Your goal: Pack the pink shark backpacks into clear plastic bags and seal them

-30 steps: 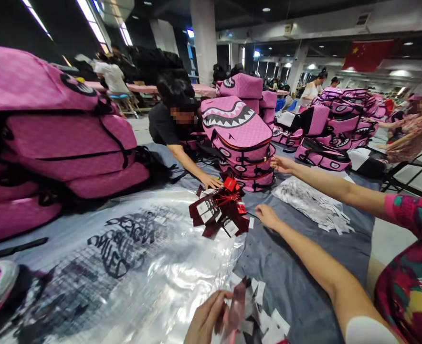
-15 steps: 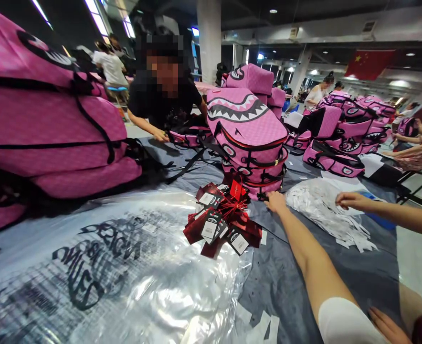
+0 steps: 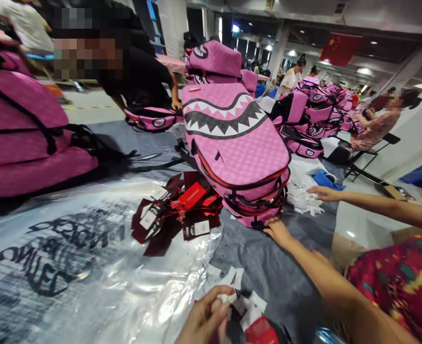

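Observation:
At the lower middle, my left hand pinches a small white scrap. Beside it lie white strips and a red-and-black tag, partly cut off by the frame. My right hand reaches forward, its fingers closed at the lower edge of a stacked pink backpack. The top backpack has a black-and-white shark-teeth print and leans towards me. Left of the stack, red and black hang tags lie in a loose bunch on clear plastic with black lettering.
A co-worker's hand on the right extends towards a pile of white strips. Opposite, a person in black leans over a pink pouch. More pink backpacks stand at left and far right. Grey cloth covers the table.
The view has turned to the right and down. My left hand has come into view with a white scrap. My right hand stays at the base of the backpack stack.

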Available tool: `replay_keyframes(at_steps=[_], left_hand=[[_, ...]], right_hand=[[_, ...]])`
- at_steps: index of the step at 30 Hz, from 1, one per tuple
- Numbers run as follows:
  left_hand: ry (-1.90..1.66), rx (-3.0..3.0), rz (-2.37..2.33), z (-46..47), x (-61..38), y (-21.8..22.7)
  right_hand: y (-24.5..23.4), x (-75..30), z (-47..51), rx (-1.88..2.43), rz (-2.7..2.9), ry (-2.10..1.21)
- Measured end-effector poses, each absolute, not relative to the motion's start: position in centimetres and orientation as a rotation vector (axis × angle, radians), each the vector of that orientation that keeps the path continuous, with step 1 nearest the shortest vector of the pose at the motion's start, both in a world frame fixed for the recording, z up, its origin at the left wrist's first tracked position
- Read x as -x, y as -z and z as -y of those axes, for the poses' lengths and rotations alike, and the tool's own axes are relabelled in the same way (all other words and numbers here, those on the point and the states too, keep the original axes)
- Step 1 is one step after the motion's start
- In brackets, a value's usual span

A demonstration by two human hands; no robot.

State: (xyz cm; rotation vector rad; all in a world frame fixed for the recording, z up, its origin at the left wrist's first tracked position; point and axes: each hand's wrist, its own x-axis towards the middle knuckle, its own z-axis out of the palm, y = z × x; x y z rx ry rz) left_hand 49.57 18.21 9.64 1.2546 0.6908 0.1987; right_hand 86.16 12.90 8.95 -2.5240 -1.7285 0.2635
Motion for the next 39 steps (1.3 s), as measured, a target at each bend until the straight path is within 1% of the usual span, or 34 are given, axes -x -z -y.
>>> replay_keyframes(at_steps=[3,6,8,11,13,16,18,22,24,27,29,32,34,36,38,39], left_hand=[[-0.088,-1.075,-0.578,-18.8,-55.2,-13.3],[-0.141,-1.185,-0.590,-18.8,-57.7,-15.6],[-0.286,-1.365,-0.651,-19.2,-58.1,-15.8],[-0.498,-1.650,-0.765,-20.4,-58.5,-14.7],[-0.504,-1.812,-0.815,-21.7,-58.9,-13.8],[-0.482,-1.968,-0.873,-23.8,-59.6,-13.3],[-0.501,-2.028,-0.857,-25.2,-59.9,-13.9],[-0.539,-2.202,-0.601,-28.2,-60.5,-17.0],[-0.571,-2.352,-0.459,-29.6,-61.0,-18.7],[-0.490,-2.561,-0.423,-31.5,-62.0,-20.6],[-0.415,-2.628,-0.437,-32.5,-62.9,-22.0],[-0.505,-2.639,-0.328,-33.2,-64.9,-25.8],[-0.621,-2.618,-0.168,-32.6,-66.2,-29.3],[-0.685,-2.599,0.047,-30.9,-66.7,-32.3],[-0.706,-2.568,0.290,-28.3,-65.5,-33.7],[-0.718,-2.543,0.383,-26.8,-64.0,-33.6]], right_hand=[[-8.8,-86.3,-8.7,2.519,1.680,-0.280],[-9.1,-85.0,-5.8,2.488,1.552,-0.217],[-9.9,-82.6,-4.7,2.351,1.470,-0.139],[-12.3,-77.3,-4.6,2.004,1.408,-0.101],[-14.2,-73.9,-5.8,1.831,1.317,-0.137],[-15.9,-71.0,-8.6,1.769,1.169,-0.124],[-16.3,-71.2,-10.4,1.830,1.144,-0.004],[-17.1,-74.7,-12.5,2.067,1.339,0.474],[-18.1,-76.5,-13.1,2.190,1.429,0.655],[-21.0,-78.8,-13.9,2.249,1.492,0.709],[-24.0,-80.5,-14.6,2.135,1.512,0.634],[-29.7,-83.8,-15.4,1.903,1.410,0.533],[-33.3,-85.8,-15.3,1.800,1.315,0.490],[-35.8,-86.3,-14.5,1.707,1.314,0.413],[-37.2,-84.7,-13.2,1.616,1.383,0.363],[-37.6,-83.1,-12.5,1.580,1.426,0.366]])
